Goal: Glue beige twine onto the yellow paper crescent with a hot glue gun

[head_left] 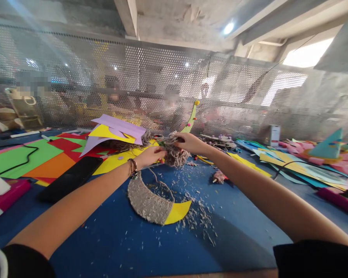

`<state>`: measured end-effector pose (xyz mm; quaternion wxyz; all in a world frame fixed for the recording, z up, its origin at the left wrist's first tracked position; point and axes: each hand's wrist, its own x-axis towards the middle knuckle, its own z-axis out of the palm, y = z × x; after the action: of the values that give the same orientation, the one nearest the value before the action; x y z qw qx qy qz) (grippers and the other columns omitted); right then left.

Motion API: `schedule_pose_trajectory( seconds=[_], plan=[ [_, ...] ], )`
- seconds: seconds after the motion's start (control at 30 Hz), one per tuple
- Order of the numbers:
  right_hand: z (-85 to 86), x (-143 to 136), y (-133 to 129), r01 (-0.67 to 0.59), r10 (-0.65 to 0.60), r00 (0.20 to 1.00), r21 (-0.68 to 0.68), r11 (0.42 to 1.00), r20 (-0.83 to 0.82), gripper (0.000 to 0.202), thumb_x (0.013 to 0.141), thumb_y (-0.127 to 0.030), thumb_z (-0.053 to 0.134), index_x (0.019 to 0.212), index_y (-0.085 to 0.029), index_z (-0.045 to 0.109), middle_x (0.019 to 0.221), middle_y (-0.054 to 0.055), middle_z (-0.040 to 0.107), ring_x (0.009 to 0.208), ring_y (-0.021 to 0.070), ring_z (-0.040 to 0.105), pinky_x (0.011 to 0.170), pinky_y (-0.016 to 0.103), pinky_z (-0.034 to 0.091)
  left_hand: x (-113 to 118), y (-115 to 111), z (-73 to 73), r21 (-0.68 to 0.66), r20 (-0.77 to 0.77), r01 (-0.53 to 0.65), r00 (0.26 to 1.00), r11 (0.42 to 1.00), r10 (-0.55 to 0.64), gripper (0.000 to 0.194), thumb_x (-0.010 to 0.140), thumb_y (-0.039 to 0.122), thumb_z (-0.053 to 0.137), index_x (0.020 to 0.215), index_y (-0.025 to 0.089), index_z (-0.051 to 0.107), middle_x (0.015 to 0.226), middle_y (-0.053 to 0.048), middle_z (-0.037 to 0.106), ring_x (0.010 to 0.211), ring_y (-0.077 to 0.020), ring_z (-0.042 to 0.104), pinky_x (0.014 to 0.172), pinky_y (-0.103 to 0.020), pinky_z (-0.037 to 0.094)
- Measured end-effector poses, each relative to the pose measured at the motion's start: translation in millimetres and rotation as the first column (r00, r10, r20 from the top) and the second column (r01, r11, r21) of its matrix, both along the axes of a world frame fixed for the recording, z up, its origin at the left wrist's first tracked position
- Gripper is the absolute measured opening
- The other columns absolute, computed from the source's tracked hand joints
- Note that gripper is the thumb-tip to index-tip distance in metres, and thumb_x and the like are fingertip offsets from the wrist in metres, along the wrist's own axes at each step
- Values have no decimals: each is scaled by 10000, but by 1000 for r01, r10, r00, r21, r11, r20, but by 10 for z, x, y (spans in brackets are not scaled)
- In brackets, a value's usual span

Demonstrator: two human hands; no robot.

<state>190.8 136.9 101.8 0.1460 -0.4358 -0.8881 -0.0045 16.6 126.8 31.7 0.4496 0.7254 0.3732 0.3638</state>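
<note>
The right fingers (pixel 181 136) pinch the yarn (pixel 178 155); the left fingers' (pixel 160 154) grip is unclear. The crescent (pixel 150 203) lies bodyward, nearer the left, tip rightward.

Phone (pixel 71 178) lies left of the yarn-wrapped crescent (pixel 150 202) on the table (pixel 110 247).

No text, label, brand, number or sign can be read on anything in view.

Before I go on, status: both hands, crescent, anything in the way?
Right hand on grey yarn bundle; left hand at its side, grip unclear. Crescent on table, mostly yarn-covered, one tip bare yellow. Loose scraps beside that tip.
</note>
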Motion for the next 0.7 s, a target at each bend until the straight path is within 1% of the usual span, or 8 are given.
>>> schedule_pose_trajectory(
  seconds=[0.13, 0.23, 0.3, 0.4, 0.47, 0.53, 0.6, 0.7],
  plan=[
    [-169, 30, -10, -10, 10, 1000, -55, 998, 4, 193, 740, -160, 427, 885, -143, 553, 834, 18, 602, 764, 111, 542, 676, 220, 395, -112, 48, 24, -28, -97, -34, 995, 999, 31, 271, 862, 293, 477, 1085, 141, 499, 1076, -78, 534, 904, -181, 553, 764, -376, 480],
    [-296, 63, -30, 75, -75, 997, -35, 997, 18, 226, 734, -204, 463, 933, -137, 546, 916, 57, 583, 848, 150, 537, 745, 266, 397, -172, 73, 28, -32, -190, -66, 980, 997, 58, 276, 858, 293, 482, 1086, 139, 499, 1077, -77, 533, 910, -186, 552, 765, -380, 480],
    [-376, 113, -16, 182, -182, 983, 8, 983, 19, 386, 719, -330, 521, 1035, -110, 508, 1038, 130, 531, 961, 228, 502, 806, 346, 383, -186, 77, 31, -24, -257, -79, 964, 997, 70, 274, 856, 295, 485, 1081, 139, 505, 1080, -73, 533, 918, -193, 550, 770, -382, 478],
    [-497, 227, 81, 343, -345, 939, 51, 938, 16, 769, 637, -532, 581, 1200, -47, 380, 1182, 241, 399, 1106, 352, 386, 869, 463, 332, -169, 59, 45, -10, -327, -75, 943, 997, 68, 267, 857, 296, 483, 1073, 143, 512, 1084, -69, 532, 923, -196, 547, 777, -380, 476],
    [-573, 309, 185, 409, -410, 911, 29, 912, 38, 889, 590, -548, 630, 1244, -29, 325, 1193, 253, 390, 1106, 352, 395, 855, 454, 362, -145, 35, 56, -2, -349, -66, 935, 998, 61, 273, 856, 294, 486, 1078, 138, 507, 1081, -71, 533, 921, -196, 548, 774, -383, 476],
    [-622, 382, 291, 440, -439, 896, -8, 898, 73, 761, 655, -480, 626, 1235, -69, 354, 1155, 189, 457, 1024, 273, 485, 804, 404, 422, -119, 7, 66, 3, -362, -64, 930, 998, 61, 280, 854, 294, 490, 1083, 132, 502, 1076, -72, 534, 919, -196, 550, 770, -385, 477],
    [-612, 449, 377, 455, -450, 887, -21, 890, 103, 463, 787, -379, 531, 1168, -132, 440, 1098, 101, 518, 922, 181, 540, 762, 364, 456, -96, -22, 72, 5, -370, -72, 926, 997, 69, 282, 855, 291, 490, 1087, 131, 498, 1074, -75, 534, 914, -192, 552, 766, -384, 479],
    [-444, 568, 456, 476, -478, 871, 44, 878, 118, 292, 846, -320, 458, 1081, -156, 513, 1071, 62, 538, 893, 150, 545, 756, 347, 466, -69, -61, 76, 6, -366, -88, 927, 996, 84, 282, 856, 287, 487, 1093, 134, 493, 1072, -78, 534, 906, -185, 554, 760, -381, 482]
  ],
)
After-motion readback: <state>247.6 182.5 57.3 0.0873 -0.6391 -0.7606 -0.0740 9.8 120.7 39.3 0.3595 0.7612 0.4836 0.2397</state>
